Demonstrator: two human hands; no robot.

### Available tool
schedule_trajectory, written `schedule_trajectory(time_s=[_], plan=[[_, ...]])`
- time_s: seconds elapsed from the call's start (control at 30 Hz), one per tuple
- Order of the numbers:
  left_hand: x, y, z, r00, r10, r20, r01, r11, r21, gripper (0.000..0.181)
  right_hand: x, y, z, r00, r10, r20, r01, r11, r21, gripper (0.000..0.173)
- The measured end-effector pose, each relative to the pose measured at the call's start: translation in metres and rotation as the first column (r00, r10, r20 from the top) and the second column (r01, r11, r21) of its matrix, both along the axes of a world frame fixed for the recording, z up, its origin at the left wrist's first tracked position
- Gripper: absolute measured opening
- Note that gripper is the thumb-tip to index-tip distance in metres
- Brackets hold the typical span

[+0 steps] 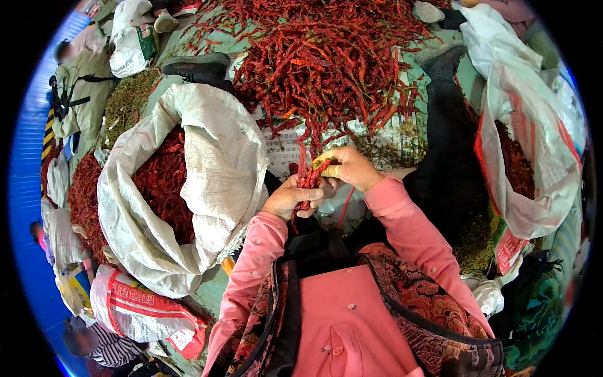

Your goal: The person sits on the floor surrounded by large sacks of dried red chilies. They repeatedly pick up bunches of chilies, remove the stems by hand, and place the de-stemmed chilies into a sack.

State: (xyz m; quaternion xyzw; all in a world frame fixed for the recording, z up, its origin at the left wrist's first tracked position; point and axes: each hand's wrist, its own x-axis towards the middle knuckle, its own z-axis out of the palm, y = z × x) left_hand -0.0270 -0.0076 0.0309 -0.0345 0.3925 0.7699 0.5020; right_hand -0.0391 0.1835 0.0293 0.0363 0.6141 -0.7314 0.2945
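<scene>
My left hand (293, 197) is closed around a small bunch of dried red chili peppers (308, 178), held upright in front of my lap. Yellow coverings wrap some fingers of my right hand (354, 168), which pinches one chili at the top of that bunch. Just beyond both hands rises a large heap of dried red chilies (325, 70), its near edge lying on a printed sheet (282, 153). Greenish stem scraps (393, 146) are scattered on the sheet to the right of the heap.
A white woven sack (224, 141) with red chilies inside stands open at my left. Another open sack (523, 207) is at my right, beyond my outstretched leg (443, 132). Stem piles (129, 101) lie on the green floor. Other people (85, 89) sit along the left.
</scene>
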Motion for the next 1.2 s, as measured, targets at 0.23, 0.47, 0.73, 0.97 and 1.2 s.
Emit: schedule_trajectory(time_s=[0.23,0.47,0.73,0.97,1.2], plan=[[-0.002,-0.008,-0.003,0.995,-0.099,-0.003,0.098,0.979,0.178,0.027,0.006,-0.002,0.003,0.989,0.053,0.135,-0.018,0.968,-0.249,0.014],[0.000,-0.006,-0.004,0.999,0.049,0.014,-0.049,0.996,0.069,0.033,0.010,-0.009,0.015,0.994,-0.105,0.025,0.107,0.987,-0.120,0.011],[0.006,0.008,-0.009,0.988,0.156,-0.017,-0.157,0.982,-0.105,0.019,0.012,-0.016,-0.013,0.909,-0.074,-0.409,0.277,0.842,0.463,0.012],[0.013,0.007,0.009,0.962,0.263,0.070,-0.271,0.952,0.140,0.026,-0.006,0.020,-0.027,0.877,-0.232,-0.420,0.431,0.765,0.478,0.012],[-0.004,-0.077,0.112,0.663,0.662,-0.350,-0.739,0.652,-0.169,0.020,-0.006,0.087,-0.018,0.919,0.157,-0.361,0.323,0.224,0.920,0.012]])
